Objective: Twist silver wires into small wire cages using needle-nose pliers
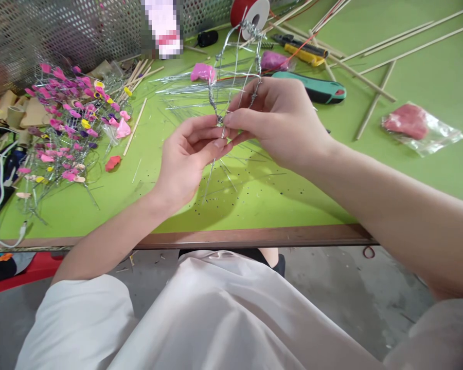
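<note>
A frame of twisted silver wire (211, 93) stands up from between my two hands, above the green tabletop. My left hand (189, 159) pinches its lower end, where loose wire ends fan out below the fingers. Close beside it, my right hand (272, 118) has thumb and fingers closed on the same wire joint. The right fingers partly cover the frame's side. Behind the frame lie many straight silver wires (185, 85) and a lump of pink clay (202, 72).
At left is a heap of wire stems with pink and yellow clay pieces (69, 115). Teal-handled pliers (312, 87), a yellow utility knife (304, 50), a red spool (241, 13) and wooden sticks (376, 100) lie behind. Bagged red clay (407, 122) is at right.
</note>
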A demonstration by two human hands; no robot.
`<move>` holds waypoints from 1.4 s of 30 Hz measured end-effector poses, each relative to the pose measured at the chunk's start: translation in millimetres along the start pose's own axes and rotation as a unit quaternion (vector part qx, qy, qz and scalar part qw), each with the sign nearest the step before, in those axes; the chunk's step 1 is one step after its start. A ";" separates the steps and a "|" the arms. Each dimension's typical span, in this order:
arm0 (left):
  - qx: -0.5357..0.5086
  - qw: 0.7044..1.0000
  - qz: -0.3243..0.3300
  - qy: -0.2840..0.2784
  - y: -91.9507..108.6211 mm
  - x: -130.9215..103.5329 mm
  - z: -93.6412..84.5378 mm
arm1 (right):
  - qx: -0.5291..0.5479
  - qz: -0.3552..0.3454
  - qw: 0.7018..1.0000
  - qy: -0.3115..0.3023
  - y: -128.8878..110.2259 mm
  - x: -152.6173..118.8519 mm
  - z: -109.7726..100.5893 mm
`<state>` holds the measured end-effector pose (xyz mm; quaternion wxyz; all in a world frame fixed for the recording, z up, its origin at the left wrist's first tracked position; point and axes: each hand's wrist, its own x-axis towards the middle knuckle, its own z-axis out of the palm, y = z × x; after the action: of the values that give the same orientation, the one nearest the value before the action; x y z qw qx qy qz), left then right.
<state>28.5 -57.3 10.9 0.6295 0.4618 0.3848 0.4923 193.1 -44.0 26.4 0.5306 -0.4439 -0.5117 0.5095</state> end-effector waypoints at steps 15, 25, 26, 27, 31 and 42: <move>-0.015 0.999 -0.038 -0.003 -1.3 -0.3 2.1 | -0.032 -0.044 0.998 0.018 2.6 1.6 -3.4; -0.009 0.998 -0.056 0.021 0.2 1.7 2.4 | 0.009 -0.095 0.995 0.024 3.8 1.7 -1.9; -0.018 0.998 -0.056 0.023 0.8 1.6 3.1 | 0.014 -0.096 0.995 0.017 3.8 2.5 -3.1; -0.026 0.998 -0.055 0.024 1.6 1.6 3.8 | 0.018 -0.096 0.995 0.010 4.3 3.4 -4.5; -0.033 0.998 -0.052 0.026 4.2 1.5 6.0 | 0.023 -0.096 0.995 -0.013 11.9 8.9 -10.7; -0.015 0.999 -0.043 0.022 1.9 6.3 2.6 | -0.008 -0.122 0.991 -0.058 21.4 17.0 -21.1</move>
<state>31.8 -51.6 13.2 0.6482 0.4243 0.4105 0.4810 211.6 -24.1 5.0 0.5545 -0.3518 -0.5964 0.4615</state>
